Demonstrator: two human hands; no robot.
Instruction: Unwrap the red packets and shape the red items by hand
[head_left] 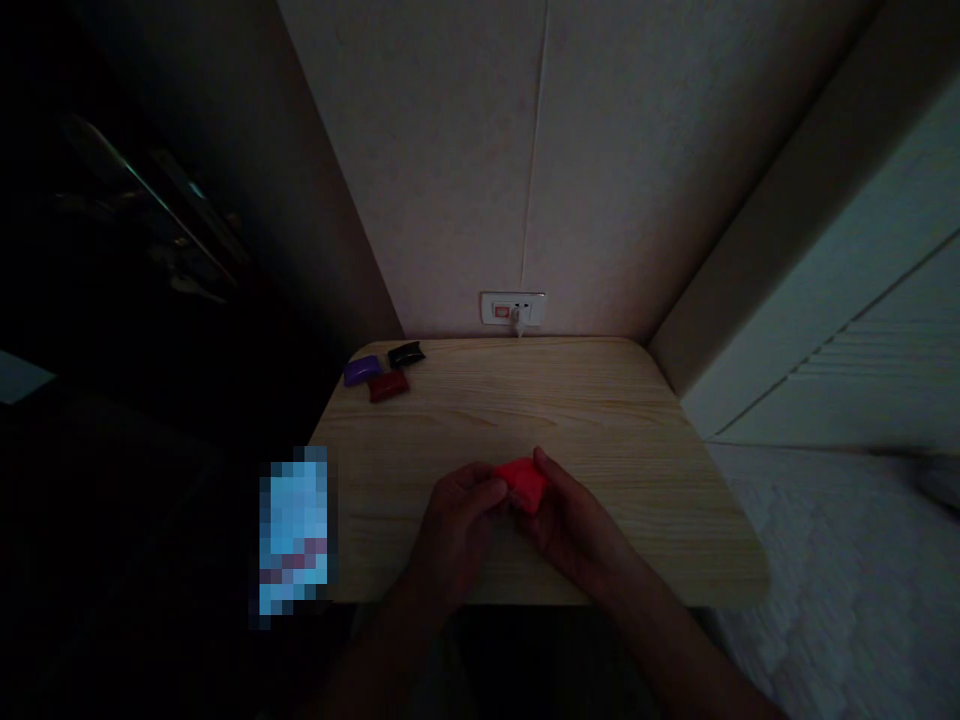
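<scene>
Between my two hands is a small bright red piece (523, 483), soft-looking and crumpled at its lower edge; the dim light hides what kind of thing it is. My left hand (461, 520) pinches its left side between thumb and fingers. Around its right side close the thumb and fingers of my right hand (574, 525). Both hands are above the front half of the wooden table (600, 400). At the table's back left corner lie three small shiny packets: a purple packet (363, 370), a black packet (406, 355) and a dark red packet (388, 386).
A wall socket (513, 309) with a plug in it sits just above the table's back edge. On the left stands a dark door with a metal handle (195, 285). A pixelated bright patch (294, 530) is beside the table's left edge. White panelling (825, 330) rises on the right.
</scene>
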